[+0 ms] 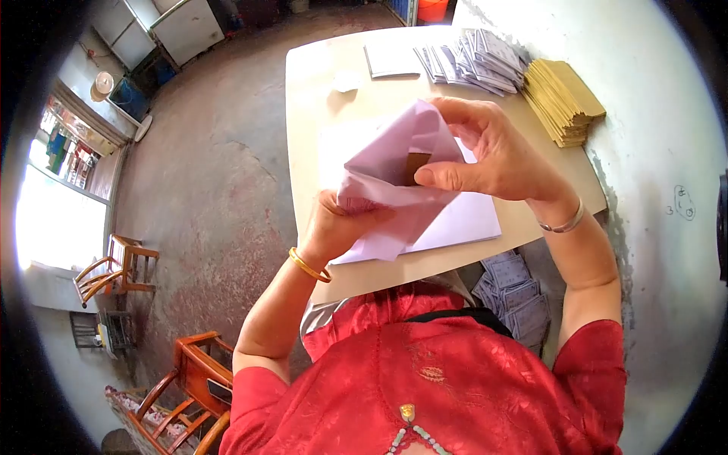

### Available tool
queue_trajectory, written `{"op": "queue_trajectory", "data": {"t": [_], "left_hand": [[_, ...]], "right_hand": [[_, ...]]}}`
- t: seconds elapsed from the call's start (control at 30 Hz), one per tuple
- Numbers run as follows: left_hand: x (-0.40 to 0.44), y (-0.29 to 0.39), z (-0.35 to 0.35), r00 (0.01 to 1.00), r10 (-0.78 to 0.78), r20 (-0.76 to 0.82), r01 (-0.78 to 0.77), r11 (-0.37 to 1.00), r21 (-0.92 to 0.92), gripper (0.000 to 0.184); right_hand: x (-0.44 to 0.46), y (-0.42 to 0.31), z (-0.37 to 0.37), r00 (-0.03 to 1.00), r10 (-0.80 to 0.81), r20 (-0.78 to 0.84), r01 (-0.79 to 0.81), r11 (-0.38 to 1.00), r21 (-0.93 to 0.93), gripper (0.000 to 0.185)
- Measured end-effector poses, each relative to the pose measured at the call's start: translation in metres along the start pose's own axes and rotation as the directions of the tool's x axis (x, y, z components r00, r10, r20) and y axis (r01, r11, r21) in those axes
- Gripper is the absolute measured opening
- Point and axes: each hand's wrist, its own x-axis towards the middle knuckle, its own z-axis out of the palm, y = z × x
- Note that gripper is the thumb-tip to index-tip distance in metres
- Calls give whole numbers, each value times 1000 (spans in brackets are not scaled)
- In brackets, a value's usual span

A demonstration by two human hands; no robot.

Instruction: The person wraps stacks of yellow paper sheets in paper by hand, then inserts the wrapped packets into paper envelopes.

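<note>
My left hand (341,227) grips the lower left side of a folded white sheet of paper (390,155), which looks pale purple in this light. On its upper right, my right hand (493,148) holds the same paper, fingers behind it and thumb inside the fold. Beside that thumb a small brown flat piece (416,165) shows within the fold; most of it is hidden. Below the hands, more white paper sheets (462,224) lie flat on the pale tabletop (318,91).
Folded printed papers (478,64) are heaped at the table's back, beside a stack of yellow-brown packets (561,98) near the wall. A white pad (390,61) and a small white object (346,81) lie further left. More folded papers (516,292) sit below the table's front edge. Wooden chairs (201,371) stand left.
</note>
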Motion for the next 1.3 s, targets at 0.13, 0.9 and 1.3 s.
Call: {"op": "queue_trajectory", "data": {"t": [0.13,0.9,1.3], "left_hand": [[-1,-3,0,998,-27,49,30,998,-48,25],[-5,8,-14,975,-187,122,178,981,84,19],[-9,12,-7,973,-216,81,207,972,110,13]], "right_hand": [[2,-4,0,999,48,8,-48,998,40,26],[-4,-21,11,982,-174,-71,81,731,-678,21],[-2,-30,11,966,1,-260,-123,882,-455,23]]}}
